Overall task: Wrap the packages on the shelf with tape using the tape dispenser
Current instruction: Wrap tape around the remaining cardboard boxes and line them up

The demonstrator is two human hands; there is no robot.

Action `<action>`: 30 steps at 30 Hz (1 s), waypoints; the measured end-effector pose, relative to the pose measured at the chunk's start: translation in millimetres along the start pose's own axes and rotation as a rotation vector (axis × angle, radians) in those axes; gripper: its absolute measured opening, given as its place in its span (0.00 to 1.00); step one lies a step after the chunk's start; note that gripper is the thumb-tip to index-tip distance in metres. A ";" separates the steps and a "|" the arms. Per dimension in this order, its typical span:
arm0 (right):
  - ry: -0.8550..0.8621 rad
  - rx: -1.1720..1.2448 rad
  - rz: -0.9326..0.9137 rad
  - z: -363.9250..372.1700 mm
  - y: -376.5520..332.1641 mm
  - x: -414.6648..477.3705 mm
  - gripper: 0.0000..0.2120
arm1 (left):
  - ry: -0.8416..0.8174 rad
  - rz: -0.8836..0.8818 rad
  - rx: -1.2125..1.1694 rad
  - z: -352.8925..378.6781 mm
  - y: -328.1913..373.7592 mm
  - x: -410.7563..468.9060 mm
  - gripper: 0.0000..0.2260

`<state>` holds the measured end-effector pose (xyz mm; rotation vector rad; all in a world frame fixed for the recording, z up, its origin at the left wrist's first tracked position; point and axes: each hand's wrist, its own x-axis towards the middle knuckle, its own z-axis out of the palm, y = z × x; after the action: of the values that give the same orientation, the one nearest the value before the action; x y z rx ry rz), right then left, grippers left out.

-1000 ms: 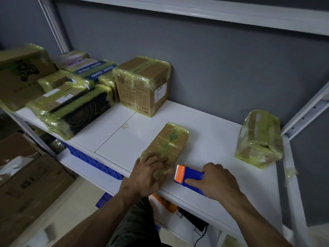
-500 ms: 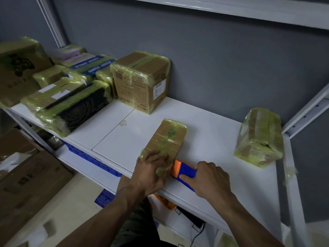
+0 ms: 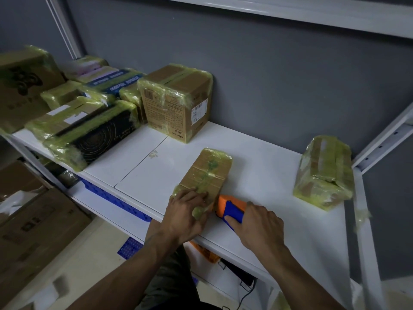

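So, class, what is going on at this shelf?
A person is taping a flat package on the white shelf. The left hand rests on the package's near end. The right hand holds the dispenser, its orange end against the package's near right edge. Other taped packages sit at the left, back and far right.

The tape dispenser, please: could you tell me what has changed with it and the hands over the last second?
The right hand, gripping the tape dispenser, slid it left along the shelf until its orange head met the near end of the flat package. Nothing was let go. The left hand kept pressing that end; the flat package and the other wrapped packages stayed put.
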<state>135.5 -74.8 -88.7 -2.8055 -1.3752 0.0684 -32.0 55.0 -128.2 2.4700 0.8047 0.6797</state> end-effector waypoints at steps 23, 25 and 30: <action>-0.098 0.782 0.195 -0.4 51.2 3.7 0.29 | -0.088 -0.335 0.185 8.1 -4.2 10.2 0.42; -0.093 0.797 0.209 -0.3 53.4 3.7 0.28 | -0.117 -0.325 0.185 5.6 -7.6 11.1 0.44; -0.104 0.860 0.248 1.4 58.6 5.9 0.27 | -0.227 -0.378 0.217 -0.6 -6.3 18.4 0.51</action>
<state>185.3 -106.0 -92.2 -2.2115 -0.7232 0.6430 -21.9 71.4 -125.6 2.4188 1.2621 0.1814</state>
